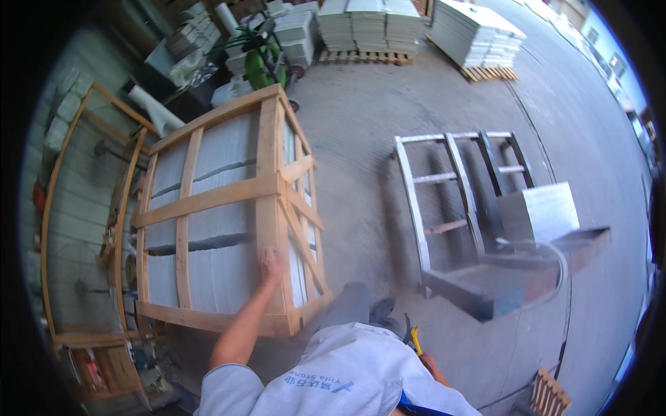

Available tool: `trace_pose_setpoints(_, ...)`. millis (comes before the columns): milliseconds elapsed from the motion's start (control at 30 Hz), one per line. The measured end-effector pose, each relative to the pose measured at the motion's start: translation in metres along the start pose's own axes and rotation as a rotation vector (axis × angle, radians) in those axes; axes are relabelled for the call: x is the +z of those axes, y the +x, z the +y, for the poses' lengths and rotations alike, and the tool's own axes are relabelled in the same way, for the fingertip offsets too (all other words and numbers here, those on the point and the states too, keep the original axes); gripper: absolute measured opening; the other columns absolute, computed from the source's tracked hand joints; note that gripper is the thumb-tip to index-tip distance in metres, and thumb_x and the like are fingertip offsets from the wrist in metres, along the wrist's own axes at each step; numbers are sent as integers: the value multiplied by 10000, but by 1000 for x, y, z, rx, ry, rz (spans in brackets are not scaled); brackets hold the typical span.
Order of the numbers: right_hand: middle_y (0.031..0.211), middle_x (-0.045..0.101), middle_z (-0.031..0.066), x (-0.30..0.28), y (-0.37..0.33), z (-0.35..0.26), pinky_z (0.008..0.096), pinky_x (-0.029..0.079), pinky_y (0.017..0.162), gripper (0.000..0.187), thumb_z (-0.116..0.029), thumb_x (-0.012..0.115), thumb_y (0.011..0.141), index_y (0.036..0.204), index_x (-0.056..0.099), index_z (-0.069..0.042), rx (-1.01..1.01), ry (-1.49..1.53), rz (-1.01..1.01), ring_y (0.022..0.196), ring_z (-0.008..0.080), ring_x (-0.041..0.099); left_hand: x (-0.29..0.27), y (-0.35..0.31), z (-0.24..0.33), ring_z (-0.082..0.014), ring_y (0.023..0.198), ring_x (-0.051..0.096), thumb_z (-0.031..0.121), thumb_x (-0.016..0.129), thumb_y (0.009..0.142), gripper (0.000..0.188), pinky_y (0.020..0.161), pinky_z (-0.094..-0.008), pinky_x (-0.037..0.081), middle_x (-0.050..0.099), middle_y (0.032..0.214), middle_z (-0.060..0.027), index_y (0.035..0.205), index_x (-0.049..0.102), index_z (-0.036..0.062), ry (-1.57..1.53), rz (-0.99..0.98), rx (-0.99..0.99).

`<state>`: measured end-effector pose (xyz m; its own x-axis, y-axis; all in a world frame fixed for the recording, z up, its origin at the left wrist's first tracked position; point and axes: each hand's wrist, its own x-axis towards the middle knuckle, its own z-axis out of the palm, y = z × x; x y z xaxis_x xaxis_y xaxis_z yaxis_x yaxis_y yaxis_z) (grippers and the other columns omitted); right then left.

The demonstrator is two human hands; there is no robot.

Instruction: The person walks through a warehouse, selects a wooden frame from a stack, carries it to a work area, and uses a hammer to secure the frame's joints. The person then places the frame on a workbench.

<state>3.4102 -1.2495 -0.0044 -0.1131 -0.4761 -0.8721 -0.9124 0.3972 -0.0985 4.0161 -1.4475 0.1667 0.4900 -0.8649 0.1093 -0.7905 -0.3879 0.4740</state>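
A wooden crate (208, 202) of pale slats stands in front of me on the left, packed with upright grey-white stone slabs (222, 281). Its near corner post is held by my left hand (272, 264), low on the face, with the fingers bent against the wood. Down by my right side, my right hand (429, 361) is closed around what looks like a hammer (415, 338) with a yellow handle and a dark head. My body hides part of this hand.
A metal frame rack (451, 179) stands to the right, with a pale block (540, 211) by it. Palleted slab stacks (368, 31) line the back. A green wheeled machine (260, 66) sits behind the crate. An open wooden frame (119, 229) stands left; a small pallet (549, 395) lies lower right.
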Motion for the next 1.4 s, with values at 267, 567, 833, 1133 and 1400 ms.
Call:
trace_pose_setpoints(267, 850, 660, 270, -160, 40, -130, 449, 507, 709, 361, -306, 642, 756, 852, 685, 39, -64, 261, -29, 851, 376, 671, 27, 159, 18, -387, 911, 552, 284, 500, 944, 275, 804, -458, 447, 558, 948, -206, 917, 543, 14, -58, 188, -76)
trace_pose_setpoints(567, 845, 659, 273, -305, 83, -272, 447, 506, 703, 360, -300, 641, 761, 853, 682, 46, -52, 283, 28, 843, 376, 672, 59, 414, 6, -393, 958, 550, 288, 502, 930, 309, 850, -483, 444, 584, 975, -227, 859, 569, -5, 56, 303, -201)
trace_pose_setpoints(833, 841, 659, 276, -410, 136, -363, 445, 505, 698, 360, -295, 641, 766, 853, 679, 52, -108, 166, 51, 836, 375, 674, 79, 540, 8, -380, 1107, 543, 401, 397, 953, 488, 931, -467, 447, 595, 1129, -225, 1042, 595, -37, 124, 177, -518)
trace_pose_setpoints(1133, 826, 658, 278, -571, 260, -523, 446, 503, 683, 361, -290, 638, 775, 853, 673, 61, -249, -81, 185, 812, 380, 673, 122, 607, 9, -358, 1052, 601, 473, 376, 952, 565, 910, -466, 470, 630, 1114, -210, 1085, 617, -20, 184, 196, -996)
trace_pose_setpoints(1400, 606, 598, 126, -727, 294, -826, 371, 466, 525, 273, -276, 637, 841, 768, 646, -13, -818, -287, 191, 572, 229, 616, 129, 606, 11, -372, 940, 617, 417, 374, 980, 467, 830, -467, 485, 641, 971, -212, 948, 602, 11, 263, 268, -943)
